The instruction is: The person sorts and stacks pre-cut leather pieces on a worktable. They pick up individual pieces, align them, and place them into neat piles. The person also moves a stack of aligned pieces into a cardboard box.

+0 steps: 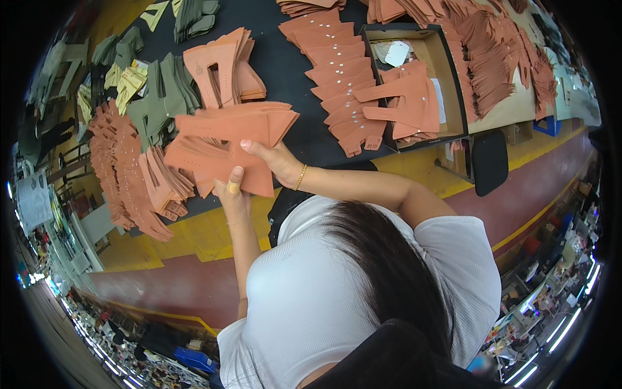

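Both my hands are closed on a thick stack of orange shoe-upper pieces [214, 126], flat cut parts with a slot and small holes. My left hand [233, 193] grips the near edge, its thumb on top and a yellowish band around it. My right hand [275, 161] pinches the right side, thumb on the top piece and fingers hidden beneath. Just beyond stands another orange stack [207, 71] with slotted pieces. To the left lie a smaller orange bundle [162, 181] and green pieces [159, 97].
A long fanned row of orange pieces [337, 71] lies on the dark table [275, 58]. Right of it, an open box [455, 78] holds papers and more orange pieces. Further orange rows [120, 168] spread at the left, near yellow pieces [131, 81]. A black stool [490, 163] stands at the right.
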A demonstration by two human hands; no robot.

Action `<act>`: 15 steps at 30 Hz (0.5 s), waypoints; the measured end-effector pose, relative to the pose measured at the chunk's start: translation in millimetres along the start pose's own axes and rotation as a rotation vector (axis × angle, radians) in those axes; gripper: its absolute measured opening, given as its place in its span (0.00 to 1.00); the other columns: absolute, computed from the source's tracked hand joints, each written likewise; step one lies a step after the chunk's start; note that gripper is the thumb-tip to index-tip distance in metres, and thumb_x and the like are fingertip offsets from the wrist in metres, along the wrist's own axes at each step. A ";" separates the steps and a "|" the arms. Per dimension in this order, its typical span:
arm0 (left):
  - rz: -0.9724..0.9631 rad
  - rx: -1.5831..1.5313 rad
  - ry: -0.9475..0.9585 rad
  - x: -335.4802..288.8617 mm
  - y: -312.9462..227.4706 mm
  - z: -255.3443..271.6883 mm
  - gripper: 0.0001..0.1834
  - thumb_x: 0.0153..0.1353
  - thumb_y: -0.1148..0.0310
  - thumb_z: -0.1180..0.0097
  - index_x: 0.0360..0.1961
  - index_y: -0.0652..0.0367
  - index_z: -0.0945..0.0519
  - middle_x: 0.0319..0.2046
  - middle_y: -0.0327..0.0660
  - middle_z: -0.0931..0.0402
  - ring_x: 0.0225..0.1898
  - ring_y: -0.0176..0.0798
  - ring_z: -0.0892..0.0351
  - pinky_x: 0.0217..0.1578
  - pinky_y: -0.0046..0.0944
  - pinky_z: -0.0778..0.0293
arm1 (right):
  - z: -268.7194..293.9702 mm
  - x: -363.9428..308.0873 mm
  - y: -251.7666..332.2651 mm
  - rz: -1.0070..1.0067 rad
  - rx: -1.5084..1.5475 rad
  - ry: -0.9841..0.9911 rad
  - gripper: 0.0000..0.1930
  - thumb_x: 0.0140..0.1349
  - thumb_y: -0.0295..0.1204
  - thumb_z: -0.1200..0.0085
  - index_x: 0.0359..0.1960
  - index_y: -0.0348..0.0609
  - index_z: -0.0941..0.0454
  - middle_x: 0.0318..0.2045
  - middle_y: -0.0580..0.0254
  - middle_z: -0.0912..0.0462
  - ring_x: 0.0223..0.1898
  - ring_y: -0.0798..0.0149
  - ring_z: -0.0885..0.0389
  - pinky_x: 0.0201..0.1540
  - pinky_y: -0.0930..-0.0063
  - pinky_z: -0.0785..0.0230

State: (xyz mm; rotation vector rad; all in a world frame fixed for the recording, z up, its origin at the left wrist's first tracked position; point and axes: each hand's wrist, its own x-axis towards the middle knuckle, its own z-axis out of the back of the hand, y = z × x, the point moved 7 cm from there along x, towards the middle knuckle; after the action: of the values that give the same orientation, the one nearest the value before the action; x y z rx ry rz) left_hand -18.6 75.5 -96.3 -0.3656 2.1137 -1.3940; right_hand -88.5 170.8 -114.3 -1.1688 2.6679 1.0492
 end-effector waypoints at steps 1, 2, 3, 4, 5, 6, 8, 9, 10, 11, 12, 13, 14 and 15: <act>-0.014 0.022 0.024 -0.4 -2.5 -4.1 0.47 0.52 0.62 0.30 0.67 0.64 0.44 0.61 0.48 0.36 0.60 0.46 0.32 0.60 0.44 0.32 | 1.0 -1.8 -1.8 -0.026 -0.003 0.008 0.32 0.63 0.39 0.41 0.64 0.39 0.40 0.57 0.58 0.29 0.58 0.66 0.30 0.59 0.68 0.33; -0.014 0.055 0.017 1.1 -3.8 -6.3 0.45 0.53 0.64 0.31 0.66 0.65 0.44 0.60 0.49 0.36 0.59 0.46 0.31 0.60 0.44 0.31 | 3.8 -2.3 -4.2 -0.080 -0.016 -0.003 0.33 0.63 0.40 0.42 0.64 0.39 0.41 0.57 0.58 0.29 0.58 0.66 0.30 0.59 0.68 0.32; -0.037 0.087 0.029 2.8 -6.2 -10.0 0.44 0.53 0.65 0.32 0.66 0.65 0.44 0.60 0.50 0.35 0.59 0.46 0.30 0.60 0.44 0.31 | 6.8 -2.4 -4.4 -0.107 -0.078 -0.018 0.32 0.64 0.45 0.43 0.63 0.39 0.38 0.55 0.60 0.27 0.56 0.65 0.28 0.57 0.68 0.31; -0.021 0.090 -0.004 4.8 -6.3 -10.2 0.42 0.53 0.68 0.32 0.65 0.65 0.42 0.58 0.50 0.33 0.57 0.45 0.29 0.59 0.42 0.30 | 8.6 -2.1 -1.8 -0.147 -0.242 0.068 0.32 0.64 0.47 0.44 0.62 0.39 0.36 0.54 0.59 0.26 0.55 0.65 0.27 0.56 0.68 0.31; -0.026 0.091 -0.019 7.8 -8.6 -11.2 0.40 0.53 0.70 0.32 0.64 0.65 0.40 0.56 0.49 0.32 0.55 0.44 0.28 0.58 0.41 0.29 | 17.5 -2.0 1.8 -0.224 -0.414 0.132 0.32 0.64 0.49 0.44 0.61 0.39 0.34 0.53 0.58 0.25 0.55 0.65 0.26 0.55 0.68 0.30; -0.036 0.081 -0.022 10.5 -11.9 -12.3 0.38 0.53 0.72 0.33 0.63 0.65 0.37 0.55 0.48 0.30 0.53 0.42 0.27 0.57 0.40 0.29 | 31.3 -1.9 7.3 -0.318 -0.594 0.180 0.32 0.63 0.51 0.44 0.60 0.38 0.32 0.52 0.58 0.24 0.54 0.65 0.25 0.54 0.69 0.30; -0.063 0.259 -0.029 14.3 -23.1 -11.5 0.37 0.52 0.72 0.32 0.61 0.65 0.36 0.53 0.48 0.29 0.53 0.43 0.27 0.56 0.40 0.29 | 45.8 -1.6 42.6 -0.117 -0.986 0.500 0.31 0.60 0.54 0.42 0.55 0.42 0.25 0.48 0.56 0.19 0.48 0.64 0.20 0.48 0.71 0.28; -0.068 0.336 -0.039 15.8 -28.8 -10.3 0.36 0.52 0.71 0.32 0.61 0.65 0.35 0.53 0.47 0.29 0.53 0.43 0.27 0.56 0.40 0.29 | 75.3 1.1 56.4 -0.215 -1.329 0.538 0.27 0.58 0.51 0.39 0.49 0.43 0.20 0.48 0.58 0.18 0.44 0.64 0.18 0.47 0.70 0.27; -0.118 0.506 0.005 16.5 -36.8 -13.5 0.37 0.51 0.71 0.31 0.60 0.65 0.35 0.53 0.47 0.29 0.54 0.43 0.27 0.55 0.40 0.29 | 96.1 2.5 95.4 0.009 -1.240 0.372 0.23 0.57 0.49 0.39 0.42 0.42 0.18 0.35 0.59 0.16 0.38 0.63 0.18 0.43 0.70 0.27; -0.156 0.670 0.034 16.0 -43.1 -16.1 0.37 0.51 0.70 0.30 0.60 0.65 0.35 0.53 0.47 0.29 0.54 0.43 0.27 0.53 0.41 0.28 | 127.1 4.5 127.7 0.095 -1.125 0.146 0.16 0.59 0.43 0.39 0.39 0.43 0.18 0.33 0.59 0.16 0.37 0.63 0.18 0.42 0.70 0.27; -0.147 0.825 0.032 16.1 -46.0 -16.6 0.37 0.50 0.69 0.30 0.60 0.66 0.35 0.52 0.47 0.29 0.54 0.43 0.27 0.52 0.42 0.28 | 172.3 5.7 162.0 0.074 -1.182 -0.180 0.11 0.61 0.38 0.42 0.38 0.44 0.18 0.33 0.59 0.16 0.35 0.63 0.17 0.41 0.70 0.26; -0.196 1.058 0.029 15.9 -48.8 -21.3 0.39 0.45 0.69 0.29 0.59 0.64 0.34 0.48 0.49 0.25 0.51 0.47 0.23 0.48 0.43 0.26 | 196.7 12.7 199.4 0.272 -1.309 -0.334 0.10 0.61 0.35 0.43 0.38 0.44 0.18 0.35 0.57 0.16 0.36 0.60 0.17 0.41 0.69 0.26; -0.244 1.188 0.079 14.9 -49.0 -29.1 0.39 0.44 0.70 0.29 0.58 0.63 0.33 0.46 0.50 0.23 0.49 0.49 0.22 0.47 0.43 0.26 | 223.3 12.2 231.6 0.410 -1.478 -0.552 0.10 0.60 0.35 0.43 0.37 0.45 0.18 0.36 0.55 0.16 0.37 0.56 0.16 0.42 0.66 0.25; -0.224 1.317 0.098 14.1 -45.0 -33.3 0.39 0.42 0.71 0.30 0.58 0.62 0.33 0.43 0.51 0.22 0.47 0.51 0.21 0.46 0.43 0.25 | 253.0 19.7 253.3 0.394 -1.544 -0.681 0.10 0.59 0.36 0.43 0.37 0.45 0.17 0.38 0.55 0.16 0.39 0.54 0.17 0.44 0.65 0.25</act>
State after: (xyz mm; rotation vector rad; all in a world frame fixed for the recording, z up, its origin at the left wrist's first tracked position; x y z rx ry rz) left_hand -53.4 74.3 -50.3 0.0276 0.8316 -2.5687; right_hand -326.0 433.4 -171.3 -0.0292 1.2476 2.9750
